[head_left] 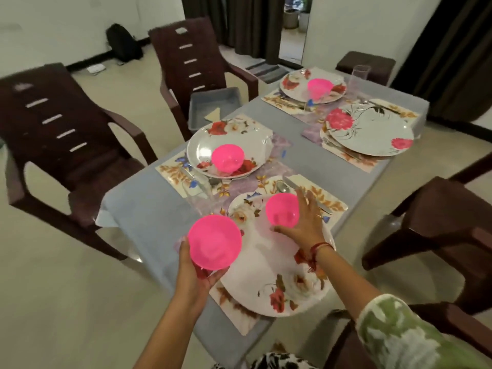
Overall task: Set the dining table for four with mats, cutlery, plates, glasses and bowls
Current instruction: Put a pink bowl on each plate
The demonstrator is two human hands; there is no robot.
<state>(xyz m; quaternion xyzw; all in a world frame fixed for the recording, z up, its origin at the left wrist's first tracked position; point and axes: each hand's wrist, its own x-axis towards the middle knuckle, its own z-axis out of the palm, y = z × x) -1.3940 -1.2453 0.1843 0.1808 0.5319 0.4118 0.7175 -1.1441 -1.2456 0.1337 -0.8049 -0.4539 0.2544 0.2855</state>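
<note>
Head view: the left grip (198, 272) cups a pink bowl (215, 242) from beneath, fingers curled round its base, and holds it over the near corner of the grey-clothed bench (149, 209). The bowl is glossy bright pink plastic, round, with its open mouth tilted toward the camera.

Just right of it, the right grip (306, 225) spans a second pink bowl (282, 210), with the thumb on the near side and the spread fingers round the far side. This bowl is over the far part of a white floral plate (266, 251); whether it rests on the plate I cannot tell. The plate lies on a leaf-patterned mat (231, 312).

Just beyond the right grip lie a spoon (282, 186) and a knife (308, 193).

Ahead of the left grip a third bowl (228, 158) sits on another floral plate (202, 147). Well beyond both grips a fourth bowl (319, 87) sits on a far plate (292, 83), and beside it is a plate with pink blooms (370, 129). A clear glass (360, 75) stands at the far edge.
</note>
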